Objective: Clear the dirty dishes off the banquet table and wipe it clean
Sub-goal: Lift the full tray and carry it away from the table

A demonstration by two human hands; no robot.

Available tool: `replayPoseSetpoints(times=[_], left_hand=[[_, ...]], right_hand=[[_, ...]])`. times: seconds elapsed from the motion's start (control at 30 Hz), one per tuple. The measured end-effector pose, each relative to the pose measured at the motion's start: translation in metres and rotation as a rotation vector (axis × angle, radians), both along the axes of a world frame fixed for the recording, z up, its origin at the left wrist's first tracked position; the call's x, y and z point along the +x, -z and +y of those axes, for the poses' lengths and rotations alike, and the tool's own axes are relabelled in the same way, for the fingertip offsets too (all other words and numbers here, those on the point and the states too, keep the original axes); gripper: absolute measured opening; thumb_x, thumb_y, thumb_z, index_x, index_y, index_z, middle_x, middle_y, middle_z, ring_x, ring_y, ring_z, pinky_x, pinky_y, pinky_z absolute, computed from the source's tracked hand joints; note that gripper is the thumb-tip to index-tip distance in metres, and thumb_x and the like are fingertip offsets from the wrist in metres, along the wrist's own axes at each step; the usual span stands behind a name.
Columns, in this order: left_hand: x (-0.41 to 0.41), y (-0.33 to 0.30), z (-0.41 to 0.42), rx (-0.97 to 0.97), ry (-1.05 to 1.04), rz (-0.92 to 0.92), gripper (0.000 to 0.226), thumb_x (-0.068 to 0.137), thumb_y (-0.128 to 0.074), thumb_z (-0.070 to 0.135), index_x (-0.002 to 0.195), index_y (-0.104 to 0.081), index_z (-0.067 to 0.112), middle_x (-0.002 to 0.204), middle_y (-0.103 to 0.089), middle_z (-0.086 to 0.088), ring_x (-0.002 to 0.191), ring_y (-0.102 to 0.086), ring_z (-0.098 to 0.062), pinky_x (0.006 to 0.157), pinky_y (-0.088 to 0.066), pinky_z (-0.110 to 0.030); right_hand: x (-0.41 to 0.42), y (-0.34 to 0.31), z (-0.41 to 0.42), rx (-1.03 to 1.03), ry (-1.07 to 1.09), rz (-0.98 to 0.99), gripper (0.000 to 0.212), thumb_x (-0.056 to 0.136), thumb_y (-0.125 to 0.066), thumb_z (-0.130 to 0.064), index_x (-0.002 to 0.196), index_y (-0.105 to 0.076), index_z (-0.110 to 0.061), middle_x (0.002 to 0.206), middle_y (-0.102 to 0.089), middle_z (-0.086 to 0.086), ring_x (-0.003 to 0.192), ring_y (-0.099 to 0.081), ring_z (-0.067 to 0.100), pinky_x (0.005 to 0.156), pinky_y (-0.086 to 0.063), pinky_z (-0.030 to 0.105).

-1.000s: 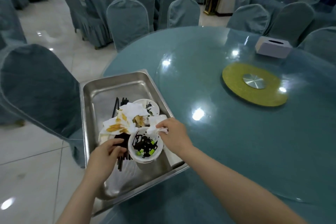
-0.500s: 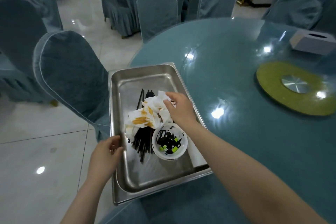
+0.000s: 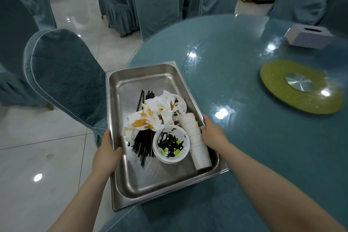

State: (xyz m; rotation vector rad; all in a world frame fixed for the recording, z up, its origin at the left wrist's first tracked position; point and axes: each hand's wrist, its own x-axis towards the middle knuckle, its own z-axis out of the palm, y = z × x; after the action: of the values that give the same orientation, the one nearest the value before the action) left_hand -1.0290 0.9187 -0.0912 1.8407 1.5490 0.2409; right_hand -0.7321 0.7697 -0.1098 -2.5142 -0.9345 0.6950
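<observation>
Hands now both clamp the tray [image 3: 143,73]: left hand [image 3: 106,153] on its left rim, right hand [image 3: 213,134] off the napkins [image 3: 150,117] & onto the right rim. Tray w/ bowl [image 3: 171,144], cups [image 3: 195,137], chopsticks overhangs the tabletop [image 3: 244,137] edge. Loading looks done; prob. carry-off next, wiping not yet started.

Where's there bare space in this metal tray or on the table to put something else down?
In the steel tray, the far end beyond the chopsticks and the near end in front of the bowl are bare. Its middle is crowded with napkins and stacked cups. The table is bare between tray and yellow turntable.
</observation>
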Motion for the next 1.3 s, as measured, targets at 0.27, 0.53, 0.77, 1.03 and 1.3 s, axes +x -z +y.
replayPoseSetpoints(times=[0.27, 0.53, 0.77, 1.03, 1.3], left_hand=[[-0.005, -0.015, -0.015, 0.171, -0.076, -0.057, 0.071, 0.086, -0.048, 0.005, 0.149, -0.025, 0.028, 0.131, -0.058, -0.012, 0.102, -0.058, -0.038, 0.076, -0.042, -0.039], [0.018, -0.058, -0.057, 0.345, -0.018, -0.13, 0.074, 0.081, -0.054, 0.004, 0.146, -0.03, 0.029, 0.136, -0.055, -0.007, 0.108, -0.057, -0.035, 0.08, -0.043, -0.04], [0.086, -0.088, -0.151, 0.312, 0.092, -0.27, 0.07, 0.077, -0.056, 0.001, 0.14, -0.038, 0.027, 0.1, -0.065, -0.009, 0.078, -0.06, -0.025, 0.069, -0.042, -0.034], [0.164, -0.107, -0.264, 0.208, 0.31, -0.338, 0.067, 0.076, -0.057, 0.002, 0.137, -0.044, 0.028, 0.075, -0.058, 0.003, 0.066, -0.052, -0.009, 0.058, -0.035, -0.03], [0.17, -0.122, -0.371, 0.229, 0.6, -0.435, 0.068, 0.073, -0.055, 0.002, 0.135, -0.045, 0.029, 0.103, -0.065, -0.002, 0.082, -0.06, -0.025, 0.07, -0.043, -0.033]], right_hand=[[-0.018, -0.001, -0.02, 0.228, 0.083, 0.026, 0.052, 0.098, -0.039, -0.02, 0.147, -0.028, -0.031, 0.131, -0.057, 0.01, 0.114, -0.054, 0.031, 0.088, -0.041, 0.031], [0.0, -0.044, -0.087, 0.497, 0.134, 0.033, 0.049, 0.095, -0.044, -0.016, 0.139, -0.041, -0.038, 0.133, -0.057, -0.002, 0.118, -0.054, 0.021, 0.095, -0.039, 0.026], [0.041, -0.092, -0.228, 0.522, 0.22, -0.081, 0.048, 0.093, -0.049, -0.01, 0.137, -0.048, -0.028, 0.13, -0.06, 0.0, 0.117, -0.055, 0.022, 0.095, -0.039, 0.027], [0.059, -0.145, -0.398, 0.406, 0.439, -0.171, 0.048, 0.095, -0.049, -0.014, 0.139, -0.046, -0.034, 0.122, -0.064, 0.001, 0.113, -0.057, 0.02, 0.093, -0.041, 0.027], [-0.009, -0.162, -0.547, 0.41, 0.661, -0.295, 0.046, 0.094, -0.05, -0.012, 0.136, -0.05, -0.03, 0.13, -0.061, -0.002, 0.12, -0.054, 0.021, 0.099, -0.038, 0.026]])
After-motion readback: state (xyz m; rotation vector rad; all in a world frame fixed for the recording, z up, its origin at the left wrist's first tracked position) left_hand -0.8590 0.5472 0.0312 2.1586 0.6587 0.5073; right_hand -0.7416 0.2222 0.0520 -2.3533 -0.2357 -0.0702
